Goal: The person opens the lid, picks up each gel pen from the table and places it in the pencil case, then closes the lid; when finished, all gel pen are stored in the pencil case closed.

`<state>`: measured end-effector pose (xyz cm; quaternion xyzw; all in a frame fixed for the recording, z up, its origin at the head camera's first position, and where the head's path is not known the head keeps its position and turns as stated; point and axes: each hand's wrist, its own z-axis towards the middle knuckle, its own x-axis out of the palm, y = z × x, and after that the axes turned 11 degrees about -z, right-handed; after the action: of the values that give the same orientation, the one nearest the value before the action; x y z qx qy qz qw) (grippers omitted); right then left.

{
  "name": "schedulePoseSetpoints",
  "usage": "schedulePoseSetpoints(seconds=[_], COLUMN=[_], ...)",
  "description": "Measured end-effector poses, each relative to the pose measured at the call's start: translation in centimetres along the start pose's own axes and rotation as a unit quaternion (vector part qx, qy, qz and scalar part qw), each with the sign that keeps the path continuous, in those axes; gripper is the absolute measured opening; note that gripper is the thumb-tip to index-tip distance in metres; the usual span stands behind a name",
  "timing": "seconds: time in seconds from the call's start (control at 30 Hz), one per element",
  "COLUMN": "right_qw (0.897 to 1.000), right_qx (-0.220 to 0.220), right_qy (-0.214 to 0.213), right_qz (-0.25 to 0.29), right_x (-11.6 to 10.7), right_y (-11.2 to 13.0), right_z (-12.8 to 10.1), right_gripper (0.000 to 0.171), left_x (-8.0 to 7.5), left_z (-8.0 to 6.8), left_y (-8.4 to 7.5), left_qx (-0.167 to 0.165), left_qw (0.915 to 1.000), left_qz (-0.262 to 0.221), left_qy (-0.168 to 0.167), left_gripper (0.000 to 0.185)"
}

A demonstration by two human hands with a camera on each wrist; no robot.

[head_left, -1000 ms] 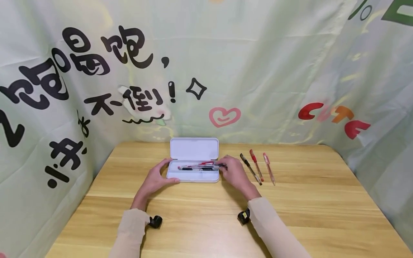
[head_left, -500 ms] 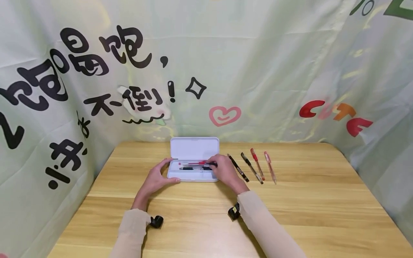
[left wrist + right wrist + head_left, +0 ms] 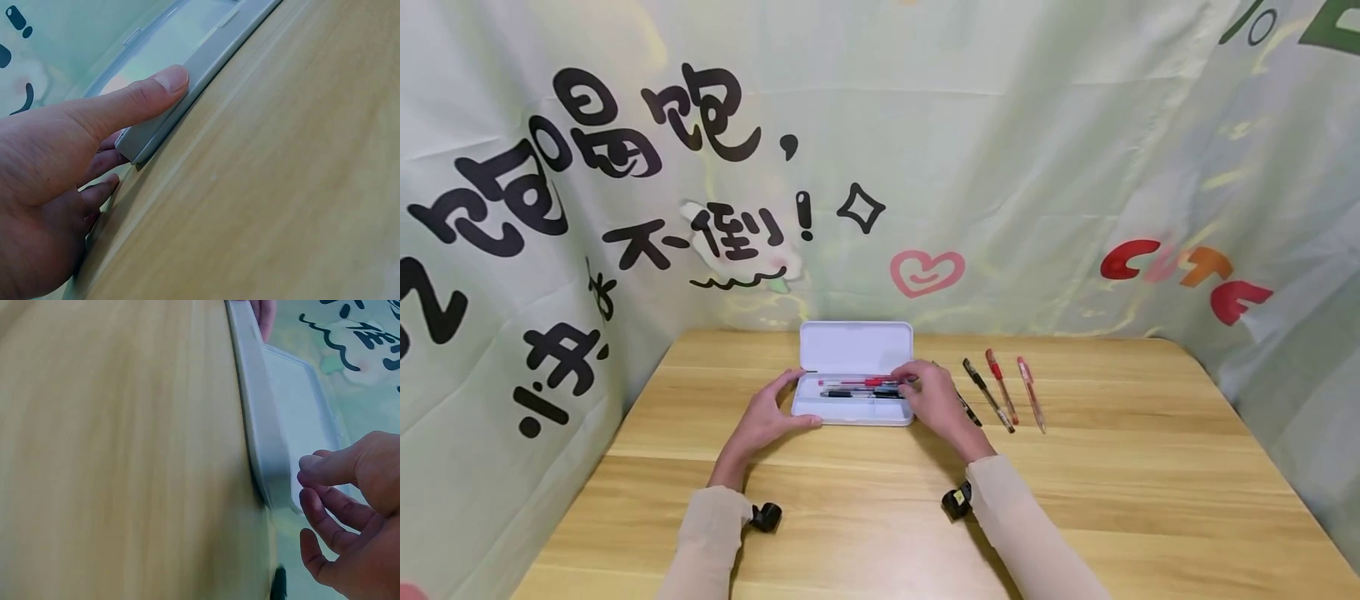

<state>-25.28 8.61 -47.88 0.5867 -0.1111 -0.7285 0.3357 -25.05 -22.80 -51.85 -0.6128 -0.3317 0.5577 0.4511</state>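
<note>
We see a white pencil case [image 3: 855, 392] lying open on the wooden surface [image 3: 1075, 500], its lid standing up toward the printed backdrop [image 3: 1000, 167]. Our left hand [image 3: 765, 421] steadies the case's left end: the thumb lies along the near rim and the other fingers curl round the corner, so it grips the case. Our right hand [image 3: 934, 398] is at the case's right end, fingers bent over the tips of the pens in the tray [image 3: 861, 388], a red one and a black one side by side. We cannot tell whether those fingers actually pinch a pen or only touch it.

We judge the case to be a light, stiff shell with a smooth, slippery finish, so it slides easily unless held at an end. The pens are thin, hard and apt to roll; the barrel is the best place to take them.

Just right of the case, four loose pens [image 3: 1000, 387] lie on the surface, the nearest half hidden under our right hand, where the wrist could nudge it.
</note>
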Motion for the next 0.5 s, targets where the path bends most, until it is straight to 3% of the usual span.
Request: schedulePoseSetpoints(seconds=[0.2,0.5], right_qw=[0.999,0.997], right_qx=[0.027,0.026], right_qy=[-0.019,-0.073], right_qz=[0.015,-0.014], right_x=[-2.1,-5.8], right_y=[-1.0,-4.2], right_z=[-1.6,-4.7], right_gripper=[0.024,0.027], left_x=[0.2,-0.1], left_z=[-0.2,0.0], left_y=[0.1,0.1], left_qx=[-0.001,0.006], left_qw=[1.0000,1.0000], left_qz=[-0.008,0.006], left_qy=[0.001,0.003], left_gripper=[0.097,0.096])
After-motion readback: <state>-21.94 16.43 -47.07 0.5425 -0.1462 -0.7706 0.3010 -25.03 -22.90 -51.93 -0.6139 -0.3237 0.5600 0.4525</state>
